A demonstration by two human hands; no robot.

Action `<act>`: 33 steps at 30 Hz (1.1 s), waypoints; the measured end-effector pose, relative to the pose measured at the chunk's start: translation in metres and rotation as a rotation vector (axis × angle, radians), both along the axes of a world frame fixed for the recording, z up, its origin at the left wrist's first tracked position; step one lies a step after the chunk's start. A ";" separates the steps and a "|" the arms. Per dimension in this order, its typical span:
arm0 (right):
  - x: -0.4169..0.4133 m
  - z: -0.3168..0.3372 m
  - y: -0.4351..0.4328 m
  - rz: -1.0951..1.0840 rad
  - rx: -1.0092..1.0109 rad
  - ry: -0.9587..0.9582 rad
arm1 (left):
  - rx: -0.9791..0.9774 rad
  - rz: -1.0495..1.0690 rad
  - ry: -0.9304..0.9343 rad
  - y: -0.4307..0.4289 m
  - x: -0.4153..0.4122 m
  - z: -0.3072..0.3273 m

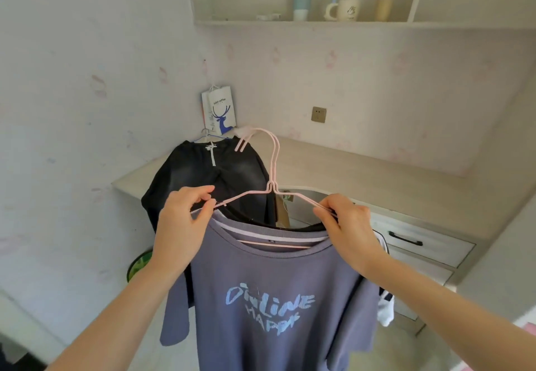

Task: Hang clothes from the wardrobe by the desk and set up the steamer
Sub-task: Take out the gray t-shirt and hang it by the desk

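**T-shirt**: centre and lower centre of frame. Soft grey-purple knit with a ribbed round neck, a pale stripe inside the collar and pale blue printed lettering on the chest. It hangs limp from a thin pink hanger. A second pink hanger lies against the first and carries a black garment, of which only a collar edge shows. Judged light and floppy. The cloth could slide off the sloped wire if tipped, so it is best held at the hanger shoulders and kept level, not by the fabric.

**Hangers:** slim coated wire, probably stiff with some spring. The twin hooks rise above centre toward a pale fitting at the wall corner. Whether they have caught on it cannot be told.

**Left hand**: centre left. The fingers are curled, with thumb and forefinger pinching the left shoulder of the wire.

**Right hand**: centre right. The fingers are closed round the right shoulders of the wires.

**Jeans**: just above centre, behind the hands. Dark faded denim, likely heavier, hanging on a blue hanger at the desk corner.

**Desk**: centre right. Pale wood grain with a curved front edge, and drawers with a black handle below.

**Sundries:** a paper bag printed with a blue deer and a wall socket. The shelf at upper centre holds a tumbler and a mug.

**Steamer:** not in view.
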State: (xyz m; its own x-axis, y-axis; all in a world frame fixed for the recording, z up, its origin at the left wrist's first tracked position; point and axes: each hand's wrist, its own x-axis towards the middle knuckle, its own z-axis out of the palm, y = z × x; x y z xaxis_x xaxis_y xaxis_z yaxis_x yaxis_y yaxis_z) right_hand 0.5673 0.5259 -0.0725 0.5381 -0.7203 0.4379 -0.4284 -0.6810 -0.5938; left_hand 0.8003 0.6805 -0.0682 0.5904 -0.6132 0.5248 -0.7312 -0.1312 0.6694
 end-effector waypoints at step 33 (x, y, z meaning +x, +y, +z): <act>0.276 0.024 -0.311 0.297 -0.031 -0.002 | -0.073 0.300 -0.048 -0.229 0.266 0.016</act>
